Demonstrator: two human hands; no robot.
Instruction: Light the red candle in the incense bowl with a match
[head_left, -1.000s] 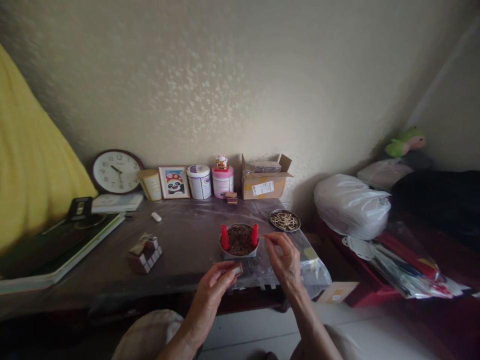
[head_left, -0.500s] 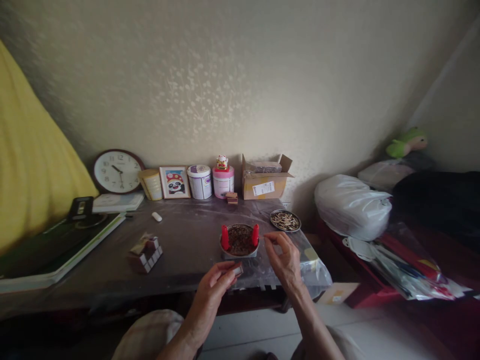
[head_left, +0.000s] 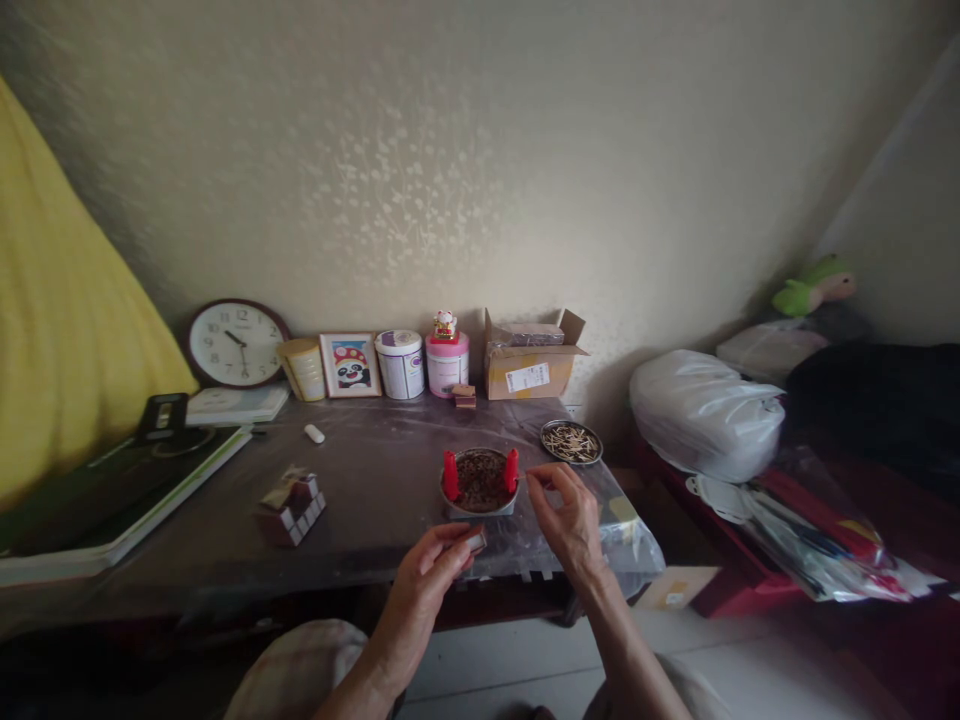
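Note:
A matchbox [head_left: 475,541] is held between the thumb and fingers of my left hand [head_left: 433,562], in front of the bowl. My right hand [head_left: 568,510] pinches a thin stick, apparently a matchstick, that points left at the right red candle [head_left: 511,471]; whether it touches the candle is too small to tell. No flame shows on it. Another red candle [head_left: 451,476] stands upright at the left side of the round bowl [head_left: 481,511], which is filled with dark brown grains [head_left: 481,480].
A plate [head_left: 600,452] of matchsticks lies behind my right hand. Stacked matchboxes [head_left: 294,515] and a white oval object [head_left: 313,434] are on the left. A clock [head_left: 238,343], tins [head_left: 401,365] and a cardboard box [head_left: 534,371] line the wall. Bags [head_left: 701,415] are piled at the right.
Hardly anything differs. Both hands hold nearly the same position, the right one with the stick still beside the right candle; the view has shifted very slightly.

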